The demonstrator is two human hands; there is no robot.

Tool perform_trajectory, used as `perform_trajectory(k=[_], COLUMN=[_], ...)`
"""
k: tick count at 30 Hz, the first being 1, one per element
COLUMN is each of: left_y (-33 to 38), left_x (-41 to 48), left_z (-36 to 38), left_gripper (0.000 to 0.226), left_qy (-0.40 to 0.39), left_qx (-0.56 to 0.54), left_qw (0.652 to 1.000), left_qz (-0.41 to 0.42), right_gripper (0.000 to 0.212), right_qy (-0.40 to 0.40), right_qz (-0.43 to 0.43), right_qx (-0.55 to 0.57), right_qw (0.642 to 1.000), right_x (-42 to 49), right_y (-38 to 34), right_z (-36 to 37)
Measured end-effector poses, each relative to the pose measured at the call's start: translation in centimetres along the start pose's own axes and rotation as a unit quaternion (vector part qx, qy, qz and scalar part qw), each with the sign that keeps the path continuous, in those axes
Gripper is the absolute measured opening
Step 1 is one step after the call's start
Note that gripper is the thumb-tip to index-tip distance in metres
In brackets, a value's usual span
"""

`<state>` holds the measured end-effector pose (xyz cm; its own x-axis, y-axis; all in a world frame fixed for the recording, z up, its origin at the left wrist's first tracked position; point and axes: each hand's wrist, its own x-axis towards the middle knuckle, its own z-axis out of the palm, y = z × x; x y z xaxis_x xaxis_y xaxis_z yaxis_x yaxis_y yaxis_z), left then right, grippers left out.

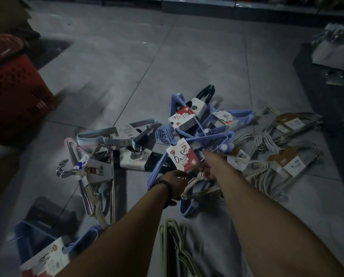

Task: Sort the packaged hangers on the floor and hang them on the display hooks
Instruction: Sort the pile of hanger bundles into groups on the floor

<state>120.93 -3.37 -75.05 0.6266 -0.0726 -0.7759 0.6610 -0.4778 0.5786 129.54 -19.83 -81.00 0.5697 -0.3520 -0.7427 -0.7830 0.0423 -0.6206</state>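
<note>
A heap of packaged hangers lies on the grey tiled floor. In the middle are blue plastic hanger packs (205,134) with red-and-white labels. My left hand (174,181), a dark bracelet on its wrist, grips the lower edge of one blue pack with a handwritten price label (182,156). My right hand (207,168) reaches in beside that label, with its fingers hidden among cream hangers (199,186). Whether it holds one is unclear. Grey-white packs with brown cards (283,156) lie to the right, metal and pale blue packs (111,140) to the left.
A red plastic basket (13,84) stands at the left. Another blue pack (45,254) and a pale green pack (175,246) lie near my feet. A low dark shelf with mixed goods (335,56) runs along the right. Shelf bases (227,7) line the far side.
</note>
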Motion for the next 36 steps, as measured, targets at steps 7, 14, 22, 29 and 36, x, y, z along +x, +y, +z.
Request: perform_trajectory(k=[7,14,22,29,36], left_y=[0.6,0.0,-0.1,0.1,-6.0], left_x=[-0.5,-0.2,-2.3,-11.4,-23.0], left_z=[-1.2,-4.2,-7.9,-15.0,-17.9], left_gripper=[0.035,0.03,0.092,0.039,0.044], left_qy=[-0.01,0.078,0.276,0.175,0.244], left_qx=[0.075,0.062,0.102,0.074,-0.065], left_qw=[0.995,0.994,0.951,0.967,0.942], left_qz=[0.058,0.042,0.095,0.168,0.22], right_gripper=[0.033,0.03,0.036,0.016,0.017], right_qy=[0.092,0.169,0.116,-0.069,-0.216], right_qz=[-0.05,-0.172,-0.26,-0.206,-0.214], right_qx=[-0.036,-0.069,-0.024,0.074,0.119], right_qw=[0.994,0.968,0.958,0.973,0.945], right_x=[0.7,-2.6,-7.0,-15.7,-26.8], right_y=[1.1,0.7,-4.8,-5.7,-4.9], right_z=[0.4,-1.8,-3.7,-2.4,4.2])
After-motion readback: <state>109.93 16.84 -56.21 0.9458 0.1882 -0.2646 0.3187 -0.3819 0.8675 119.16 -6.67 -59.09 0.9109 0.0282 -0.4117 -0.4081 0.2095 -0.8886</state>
